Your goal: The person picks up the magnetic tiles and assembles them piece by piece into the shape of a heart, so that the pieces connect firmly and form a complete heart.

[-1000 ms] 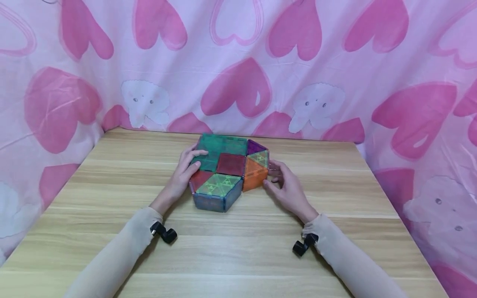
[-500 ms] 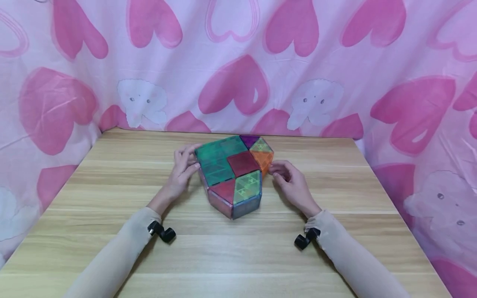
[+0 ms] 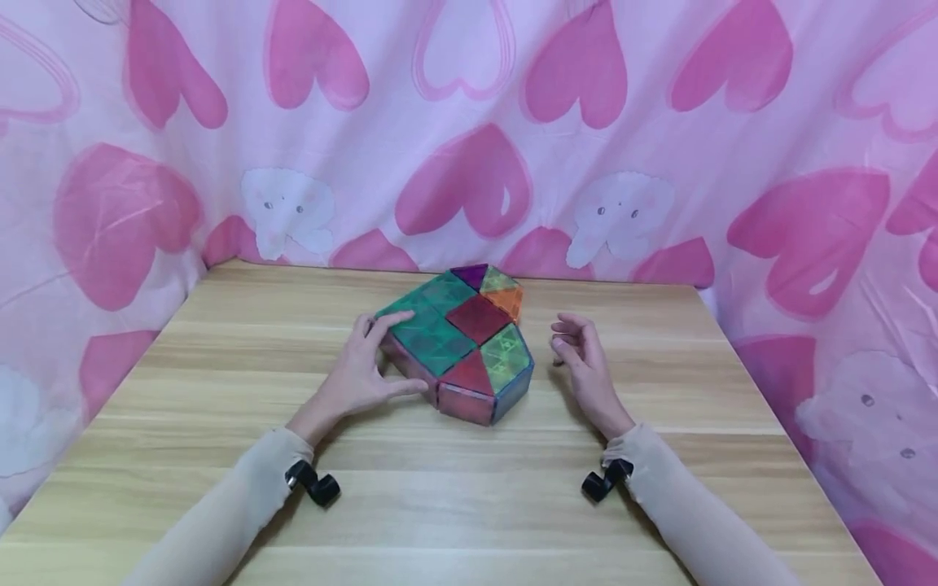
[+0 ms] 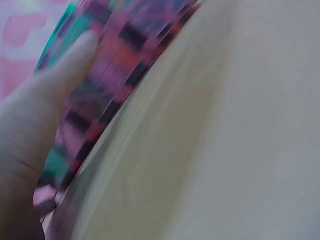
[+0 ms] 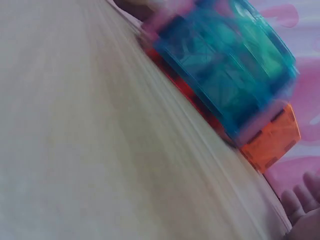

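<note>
A flat, box-like structure of translucent magnetic tiles (image 3: 438, 342) lies on the wooden table, its top green, dark red, purple, orange and yellow-green. At its left side is my left hand (image 3: 359, 366), one finger over the green top edge and the thumb spread along the pinkish side wall. In the left wrist view, that straight thumb (image 4: 75, 62) lies against the tiles. My right hand (image 3: 586, 366) hovers apart from the structure on the right, fingers loosely bent and holding nothing. The right wrist view shows a blurred blue wall (image 5: 225, 75) and an orange tile (image 5: 272, 140).
The wooden table (image 3: 469, 513) extends around the structure. Behind it and at both sides hangs a pink curtain (image 3: 352, 195) with hearts and elephants. Each sleeve carries a small black camera mount near the wrist, such as the left mount (image 3: 313, 483).
The tile structure has turned so its red and yellow-green end faces front right. My right hand has come away from the orange side. My left hand has spread wider along the left side.
</note>
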`<action>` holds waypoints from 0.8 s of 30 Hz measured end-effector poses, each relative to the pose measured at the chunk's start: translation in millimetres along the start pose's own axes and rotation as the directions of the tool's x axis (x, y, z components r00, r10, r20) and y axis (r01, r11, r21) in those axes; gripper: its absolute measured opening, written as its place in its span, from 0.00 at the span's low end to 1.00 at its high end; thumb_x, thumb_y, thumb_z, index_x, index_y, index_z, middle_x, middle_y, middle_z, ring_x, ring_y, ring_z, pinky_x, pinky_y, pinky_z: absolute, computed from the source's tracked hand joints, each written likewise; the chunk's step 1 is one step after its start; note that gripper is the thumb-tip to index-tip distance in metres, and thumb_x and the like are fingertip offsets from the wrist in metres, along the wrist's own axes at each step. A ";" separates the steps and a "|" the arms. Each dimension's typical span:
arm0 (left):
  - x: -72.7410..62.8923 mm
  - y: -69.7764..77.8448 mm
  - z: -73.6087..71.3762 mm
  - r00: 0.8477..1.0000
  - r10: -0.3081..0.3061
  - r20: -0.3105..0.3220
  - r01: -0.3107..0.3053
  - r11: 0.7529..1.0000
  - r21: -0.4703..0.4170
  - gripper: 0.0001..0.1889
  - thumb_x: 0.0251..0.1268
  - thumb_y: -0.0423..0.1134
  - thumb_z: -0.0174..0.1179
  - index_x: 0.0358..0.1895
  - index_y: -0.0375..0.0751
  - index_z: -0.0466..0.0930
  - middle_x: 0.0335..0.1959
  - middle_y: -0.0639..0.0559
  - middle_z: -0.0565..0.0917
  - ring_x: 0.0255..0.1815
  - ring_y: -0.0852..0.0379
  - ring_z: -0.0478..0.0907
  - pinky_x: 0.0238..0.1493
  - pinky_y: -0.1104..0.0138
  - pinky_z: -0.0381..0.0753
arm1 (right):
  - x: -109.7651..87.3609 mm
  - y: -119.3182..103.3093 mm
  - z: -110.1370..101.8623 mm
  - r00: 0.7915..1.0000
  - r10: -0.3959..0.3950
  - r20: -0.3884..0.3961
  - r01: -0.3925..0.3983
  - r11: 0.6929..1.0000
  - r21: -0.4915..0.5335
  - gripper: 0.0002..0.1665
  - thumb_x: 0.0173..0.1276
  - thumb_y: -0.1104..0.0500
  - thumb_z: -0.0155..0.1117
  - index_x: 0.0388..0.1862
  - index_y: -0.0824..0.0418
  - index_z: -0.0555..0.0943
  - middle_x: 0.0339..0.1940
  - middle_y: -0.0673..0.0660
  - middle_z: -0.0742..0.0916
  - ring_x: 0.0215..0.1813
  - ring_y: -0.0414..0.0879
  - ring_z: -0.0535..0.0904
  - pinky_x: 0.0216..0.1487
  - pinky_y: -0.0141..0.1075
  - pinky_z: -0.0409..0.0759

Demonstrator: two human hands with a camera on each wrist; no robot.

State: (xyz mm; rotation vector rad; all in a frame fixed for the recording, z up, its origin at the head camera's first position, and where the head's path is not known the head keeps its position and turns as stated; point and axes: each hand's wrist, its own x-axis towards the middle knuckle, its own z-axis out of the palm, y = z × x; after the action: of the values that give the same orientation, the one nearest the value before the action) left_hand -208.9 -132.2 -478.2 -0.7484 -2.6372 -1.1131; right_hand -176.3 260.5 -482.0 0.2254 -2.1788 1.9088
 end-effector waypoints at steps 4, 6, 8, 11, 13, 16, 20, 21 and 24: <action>-5.6 22.0 16.8 0.992 -0.095 -0.079 0.097 0.995 0.017 0.60 0.48 0.72 0.85 0.86 0.72 0.63 0.65 0.39 0.66 0.47 0.45 0.76 0.48 0.51 0.83 | -3.9 0.7 -1.1 0.998 -0.032 -0.056 0.033 0.999 0.012 0.29 0.88 0.66 0.55 0.82 0.69 0.64 0.74 0.72 0.73 0.70 0.63 0.73 0.58 0.32 0.83; -8.1 32.0 24.6 0.985 -0.126 -0.120 0.130 0.991 0.023 0.59 0.49 0.73 0.84 0.86 0.70 0.63 0.63 0.38 0.64 0.53 0.42 0.74 0.51 0.49 0.84 | -6.4 -0.4 -1.0 0.997 -0.048 -0.061 0.050 0.998 0.037 0.30 0.86 0.67 0.56 0.81 0.70 0.64 0.75 0.72 0.72 0.72 0.67 0.71 0.59 0.31 0.82; -11.2 40.6 31.1 0.979 -0.138 -0.151 0.145 0.989 0.038 0.58 0.52 0.73 0.82 0.86 0.67 0.63 0.63 0.35 0.63 0.55 0.40 0.73 0.52 0.47 0.85 | -8.4 -1.1 -0.7 0.996 -0.065 -0.053 0.070 0.994 0.088 0.30 0.84 0.70 0.55 0.81 0.72 0.63 0.75 0.74 0.71 0.73 0.69 0.69 0.62 0.30 0.81; -16.4 49.1 36.7 0.978 -0.109 -0.178 0.122 0.991 0.063 0.53 0.58 0.70 0.80 0.85 0.64 0.66 0.60 0.35 0.64 0.56 0.40 0.71 0.51 0.49 0.84 | -10.7 -0.9 0.7 0.996 -0.084 -0.028 0.088 0.977 0.192 0.30 0.82 0.73 0.52 0.80 0.73 0.62 0.74 0.75 0.69 0.74 0.67 0.69 0.63 0.31 0.80; -19.1 51.4 39.0 0.980 -0.069 -0.187 0.081 0.995 0.059 0.49 0.62 0.66 0.79 0.84 0.63 0.68 0.57 0.39 0.66 0.51 0.45 0.73 0.47 0.54 0.83 | -11.1 -0.3 1.3 0.995 -0.093 -0.021 0.095 0.965 0.246 0.29 0.83 0.73 0.50 0.79 0.73 0.62 0.73 0.73 0.70 0.72 0.61 0.71 0.63 0.32 0.78; -21.8 53.5 41.7 0.982 0.039 -0.186 -0.041 0.999 -0.005 0.45 0.68 0.58 0.77 0.86 0.59 0.68 0.51 0.46 0.71 0.45 0.52 0.74 0.40 0.62 0.79 | -10.0 0.2 0.5 0.994 -0.102 -0.032 0.107 0.955 0.276 0.29 0.84 0.71 0.48 0.80 0.75 0.61 0.70 0.66 0.73 0.68 0.51 0.73 0.61 0.33 0.77; -23.6 56.7 46.3 0.949 0.244 -0.198 -0.269 0.957 -0.111 0.40 0.74 0.48 0.70 0.86 0.48 0.68 0.45 0.52 0.79 0.41 0.55 0.79 0.38 0.65 0.81 | -8.5 0.5 -2.8 0.992 -0.107 -0.069 0.121 0.954 0.274 0.29 0.86 0.70 0.47 0.81 0.78 0.59 0.65 0.58 0.76 0.64 0.46 0.73 0.63 0.35 0.75; -23.4 56.8 47.3 0.934 0.291 -0.208 -0.322 0.938 -0.130 0.38 0.74 0.46 0.68 0.85 0.45 0.69 0.44 0.52 0.80 0.41 0.54 0.80 0.38 0.64 0.83 | -8.4 0.2 -3.6 0.991 -0.110 -0.071 0.125 0.956 0.266 0.30 0.87 0.69 0.48 0.82 0.77 0.59 0.65 0.58 0.76 0.64 0.46 0.73 0.64 0.35 0.74; -17.9 54.0 48.6 0.894 0.358 -0.269 -0.409 0.897 -0.165 0.31 0.73 0.41 0.64 0.78 0.38 0.74 0.44 0.49 0.84 0.43 0.51 0.83 0.44 0.60 0.86 | -7.4 0.7 -5.7 0.993 -0.103 -0.056 0.112 0.975 0.191 0.32 0.89 0.66 0.50 0.86 0.72 0.58 0.65 0.60 0.76 0.64 0.47 0.74 0.65 0.33 0.74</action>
State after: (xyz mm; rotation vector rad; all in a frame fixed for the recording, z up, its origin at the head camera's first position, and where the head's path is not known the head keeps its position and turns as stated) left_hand -164.4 -72.5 -485.1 -1.0569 -2.0726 -1.2889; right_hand -168.9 265.9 -484.0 0.3235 -1.9103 2.0439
